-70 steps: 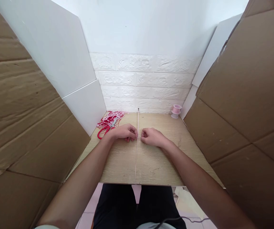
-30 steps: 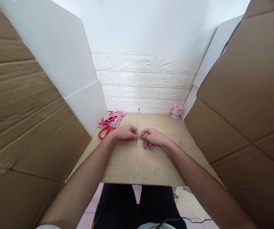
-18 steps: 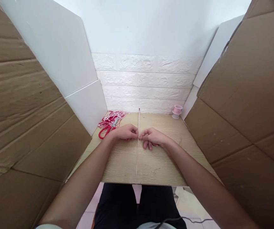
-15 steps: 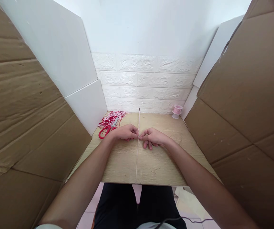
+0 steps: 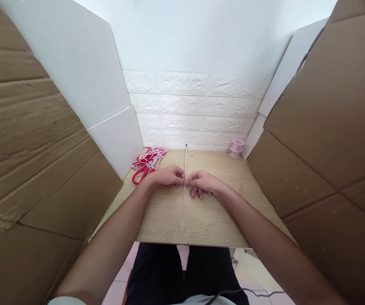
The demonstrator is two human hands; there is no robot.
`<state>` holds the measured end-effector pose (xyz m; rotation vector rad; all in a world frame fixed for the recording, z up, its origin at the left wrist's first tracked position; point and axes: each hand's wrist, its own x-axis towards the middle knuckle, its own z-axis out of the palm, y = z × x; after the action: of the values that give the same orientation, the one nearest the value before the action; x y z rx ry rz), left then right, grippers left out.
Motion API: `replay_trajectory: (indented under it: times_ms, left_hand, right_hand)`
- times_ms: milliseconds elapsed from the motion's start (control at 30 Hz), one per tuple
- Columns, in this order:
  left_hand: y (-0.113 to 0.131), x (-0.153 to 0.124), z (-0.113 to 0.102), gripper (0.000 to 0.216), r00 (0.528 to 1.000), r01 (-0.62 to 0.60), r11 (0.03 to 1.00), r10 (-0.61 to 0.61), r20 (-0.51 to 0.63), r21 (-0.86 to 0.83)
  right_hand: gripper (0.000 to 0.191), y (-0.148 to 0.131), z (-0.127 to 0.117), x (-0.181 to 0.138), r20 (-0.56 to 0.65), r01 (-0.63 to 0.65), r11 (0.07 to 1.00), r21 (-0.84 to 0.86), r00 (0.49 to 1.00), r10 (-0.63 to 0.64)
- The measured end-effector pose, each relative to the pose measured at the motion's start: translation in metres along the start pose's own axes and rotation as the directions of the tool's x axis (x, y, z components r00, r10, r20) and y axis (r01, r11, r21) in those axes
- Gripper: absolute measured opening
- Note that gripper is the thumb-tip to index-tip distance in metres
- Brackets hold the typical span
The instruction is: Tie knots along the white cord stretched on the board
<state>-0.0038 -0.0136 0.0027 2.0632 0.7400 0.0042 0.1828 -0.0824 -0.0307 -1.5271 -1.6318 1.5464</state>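
A thin pale pink cord (image 5: 183, 216) runs straight from a small nail (image 5: 186, 145) at the back of the table to the front edge. Its far stretch is a thicker braided section (image 5: 186, 160). My left hand (image 5: 171, 175) pinches at the cord from the left, thumb and forefinger closed. From the right, my right hand (image 5: 205, 183) pinches the cord at the same spot, its lower fingers curled loosely beneath. A small knot or loop shows between the fingertips, too fine to make out.
Red-handled scissors (image 5: 144, 173) lie by my left hand, against a pile of red and white cords (image 5: 152, 156). A pink spool (image 5: 237, 147) stands at the back right. Cardboard sheets (image 5: 322, 169) flank both sides, and a white brick-patterned wall (image 5: 201, 106) closes the back.
Both hands keep their places with barely any movement. The small loop of cord between the fingertips looks drawn in closer. The view has shifted very slightly.
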Motion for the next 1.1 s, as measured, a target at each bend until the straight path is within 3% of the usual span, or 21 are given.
replay_trajectory:
  times_ms: [233,467,767,1100]
  left_hand:
    - [0.001,-0.001,0.0,0.022,1.0,0.003,0.999,-0.003,-0.015,-0.035]
    - [0.005,-0.003,0.001,0.021,0.984,0.12,0.99,-0.128,-0.124,-0.068]
    - [-0.003,-0.005,-0.003,0.031,0.973,0.224,0.972,-0.227,-0.036,-0.068]
    - [0.001,-0.008,-0.001,0.033,0.978,0.208,0.975,-0.205,0.05,-0.079]
  right_hand:
    - [0.016,-0.001,0.004,0.0,-0.049,0.01,1.0,-0.018,0.999,-0.011]
    - [0.011,-0.002,0.012,0.001,-0.183,0.037,0.988,0.153,0.983,-0.009]
    - [0.007,-0.006,0.018,0.001,-0.212,0.047,0.951,0.305,0.977,0.019]
    - [0.009,-0.007,0.022,0.001,-0.259,0.092,0.947,0.308,0.966,-0.01]
